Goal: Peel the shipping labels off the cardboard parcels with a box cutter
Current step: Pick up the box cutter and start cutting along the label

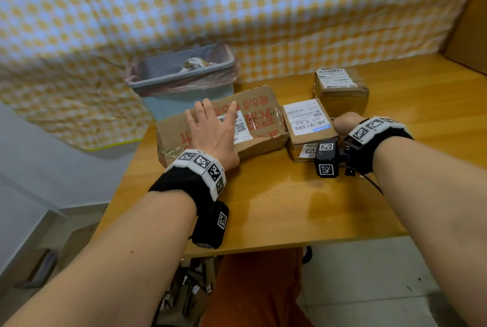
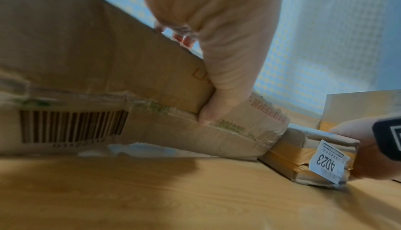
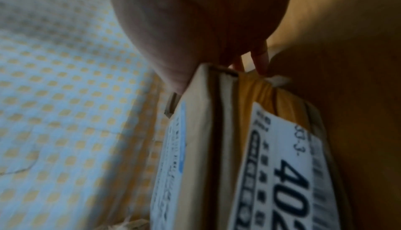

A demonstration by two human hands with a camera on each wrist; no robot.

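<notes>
Now my left hand (image 1: 214, 129) lies flat on top of the big cardboard parcel (image 1: 266, 126), fingers spread and straight, covering part of its white shipping label (image 1: 241, 126). In the left wrist view my thumb (image 2: 225, 86) comes down over the near edge of this parcel and presses on its side wall, so the hand presses the parcel and does not really clasp it.

My right hand (image 1: 346, 125) is at the right edge of the middle parcel (image 1: 307, 139), which stands just beside the big one and touches it. From the right wrist view the fingertips (image 3: 261, 60) reach over the far corner of this parcel, so I think the hand grasps it, but the picture is blurred. On top it has a white label (image 1: 307, 116), and on the front a small sticker (image 2: 325, 161) with "4D23".

A third parcel (image 1: 340, 89) with its own label stands further back on the wooden table (image 1: 290, 208). The box cutter I cannot find in any view. Behind the big parcel stands a grey waste bin (image 1: 181, 76) with a pink liner and crumpled paper in it.
</notes>
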